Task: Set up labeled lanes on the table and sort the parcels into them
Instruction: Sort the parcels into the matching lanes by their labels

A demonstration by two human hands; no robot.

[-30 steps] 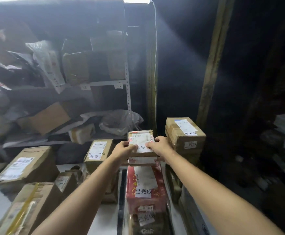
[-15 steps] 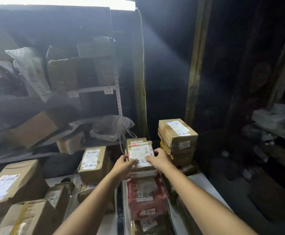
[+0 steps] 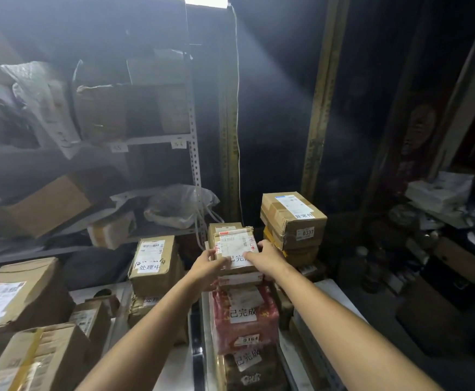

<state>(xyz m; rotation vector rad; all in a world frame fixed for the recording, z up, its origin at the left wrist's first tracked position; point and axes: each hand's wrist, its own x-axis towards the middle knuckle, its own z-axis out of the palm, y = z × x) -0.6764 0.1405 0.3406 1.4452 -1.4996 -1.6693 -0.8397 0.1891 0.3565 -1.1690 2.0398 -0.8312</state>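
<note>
A small brown parcel (image 3: 235, 245) with a white shipping label and a handwritten tag sits on top of the middle lane's stack. My left hand (image 3: 208, 263) grips its left side and my right hand (image 3: 267, 257) grips its right side. Below it lie a flat parcel and a red parcel (image 3: 244, 320) with a white tag, then a dark parcel (image 3: 254, 371). The left lane has a tagged brown box (image 3: 153, 263). In the right lane stands a stack topped by a box numbered 0337 (image 3: 292, 218).
Several large cardboard boxes (image 3: 19, 300) crowd the white table (image 3: 174, 371) at the left. A metal shelf (image 3: 194, 153) full of parcels and bags stands behind. Dark clutter fills the right side beyond the table edge.
The view has swung a little; the parcel between my hands has come lower onto the middle stack, and both hands stay on its sides.
</note>
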